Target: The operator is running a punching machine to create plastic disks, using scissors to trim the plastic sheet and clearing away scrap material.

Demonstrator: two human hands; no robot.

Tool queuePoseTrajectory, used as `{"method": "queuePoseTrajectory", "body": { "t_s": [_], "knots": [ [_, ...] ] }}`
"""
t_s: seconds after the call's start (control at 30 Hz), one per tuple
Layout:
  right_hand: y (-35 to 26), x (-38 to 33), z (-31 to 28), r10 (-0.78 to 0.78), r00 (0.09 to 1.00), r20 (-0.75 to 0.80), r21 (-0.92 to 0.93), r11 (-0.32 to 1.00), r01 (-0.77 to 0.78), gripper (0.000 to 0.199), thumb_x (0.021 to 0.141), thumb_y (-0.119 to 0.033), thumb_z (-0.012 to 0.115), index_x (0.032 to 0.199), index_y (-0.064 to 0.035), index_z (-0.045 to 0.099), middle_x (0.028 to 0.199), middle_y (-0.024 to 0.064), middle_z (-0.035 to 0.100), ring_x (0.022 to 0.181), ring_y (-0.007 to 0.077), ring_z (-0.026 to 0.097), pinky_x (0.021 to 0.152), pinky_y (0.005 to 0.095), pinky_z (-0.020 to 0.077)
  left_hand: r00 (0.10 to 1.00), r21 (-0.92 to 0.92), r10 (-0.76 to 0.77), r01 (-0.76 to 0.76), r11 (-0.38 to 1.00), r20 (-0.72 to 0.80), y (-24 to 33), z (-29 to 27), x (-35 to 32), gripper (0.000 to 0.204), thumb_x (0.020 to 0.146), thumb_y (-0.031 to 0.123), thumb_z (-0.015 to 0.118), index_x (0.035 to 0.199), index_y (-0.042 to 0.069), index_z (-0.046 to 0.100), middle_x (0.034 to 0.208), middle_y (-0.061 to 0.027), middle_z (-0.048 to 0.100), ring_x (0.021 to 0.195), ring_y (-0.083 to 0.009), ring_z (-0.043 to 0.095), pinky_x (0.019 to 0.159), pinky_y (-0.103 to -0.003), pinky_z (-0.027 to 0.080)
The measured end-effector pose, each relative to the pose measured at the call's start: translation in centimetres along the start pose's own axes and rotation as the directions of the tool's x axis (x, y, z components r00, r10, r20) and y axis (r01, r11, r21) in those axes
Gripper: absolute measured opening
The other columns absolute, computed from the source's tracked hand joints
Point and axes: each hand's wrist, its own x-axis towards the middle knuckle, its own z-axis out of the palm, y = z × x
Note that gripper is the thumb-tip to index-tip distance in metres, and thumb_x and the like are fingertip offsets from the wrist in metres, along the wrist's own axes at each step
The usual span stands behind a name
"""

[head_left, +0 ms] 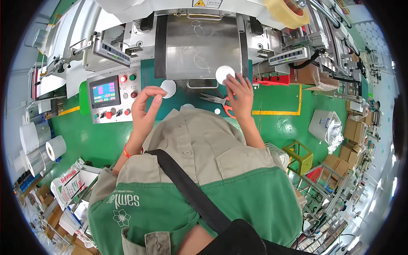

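Observation:
My left hand [146, 106] is bent in a loose pinch, its fingertips at the left edge of a white round disc [169, 88] over the teal worktop [193, 94]. The thumb shows a little apart from the disc's edge. On the right, my right hand [241, 94] has its fingertips over the lower right edge of a second white disc [223, 74]. That disc overlaps the front edge of a steel plate [203, 46], and my right thumb is hidden. Between my hands and nearer to me lie scissors [219, 100] with orange handles, partly covered by my right wrist.
A control panel [114, 94] with a screen and buttons stands left of my left hand. Metal handles [202, 83] stick out at the plate's front. Machine arms [289, 56] flank the plate. A small white disc [217, 111] lies beside the scissors. A green stool [298, 156] stands behind right.

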Motion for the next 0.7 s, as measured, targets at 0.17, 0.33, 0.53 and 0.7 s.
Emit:
{"method": "queuePoseTrajectory", "body": {
  "t_s": [0.17, 0.33, 0.53, 0.7],
  "knots": [
    [-2.6, -1.5, -0.8, -0.011, 0.993, -0.115, 0.370, 0.927, 0.054, 0.019, 0.073, -0.002, 0.065, 0.090, -0.0089, 0.067, 0.090, 0.0056, 0.066, 0.084, 0.0223, 0.059, 0.074, 0.0350, 0.0446, 1.000, 0.003, -0.004, 0.004, 1.000, -0.004, -0.2, -0.3, -1.2, 0.010, 0.088, 0.007, 0.052, 0.092, -0.001, 0.057, 0.093, -0.0075, 0.058, 0.086, -0.0133, 0.052, 0.079, -0.025, 0.040],
    [-1.6, -4.5, 3.2, 0.127, 0.984, 0.128, 0.459, 0.872, -0.173, 0.015, 0.075, -0.002, 0.063, 0.090, -0.0029, 0.065, 0.081, 0.0094, 0.065, 0.077, 0.0263, 0.059, 0.069, 0.0331, 0.0460, 0.999, -0.021, -0.037, 0.037, 0.999, 0.014, -0.2, 0.3, -1.8, 0.011, 0.087, 0.007, 0.052, 0.093, 0.000, 0.058, 0.094, -0.0076, 0.058, 0.090, -0.0148, 0.053, 0.081, -0.026, 0.040],
    [-3.9, -3.2, 2.8, 0.104, 0.990, 0.090, 0.517, 0.845, -0.136, 0.025, 0.072, -0.009, 0.068, 0.097, -0.0048, 0.064, 0.089, 0.0084, 0.065, 0.081, 0.0211, 0.059, 0.071, 0.0304, 0.0458, 0.989, 0.180, -0.011, -0.016, 0.984, 0.145, 0.4, 0.6, -1.8, 0.020, 0.084, 0.016, 0.056, 0.100, 0.006, 0.061, 0.115, -0.0100, 0.049, 0.107, -0.0210, 0.048, 0.091, -0.033, 0.036],
    [-8.5, 1.0, -0.3, 0.059, 0.988, 0.145, 0.730, 0.668, -0.147, 0.031, 0.068, -0.010, 0.074, 0.097, -0.0063, 0.065, 0.084, 0.0042, 0.064, 0.078, 0.0147, 0.057, 0.066, 0.0256, 0.0429, 0.979, 0.163, -0.024, -0.010, 0.987, 0.202, 0.9, 1.3, -1.3, 0.023, 0.084, 0.014, 0.054, 0.104, 0.005, 0.061, 0.119, -0.0112, 0.048, 0.111, -0.0217, 0.045, 0.093, -0.033, 0.035]
  ]
}}
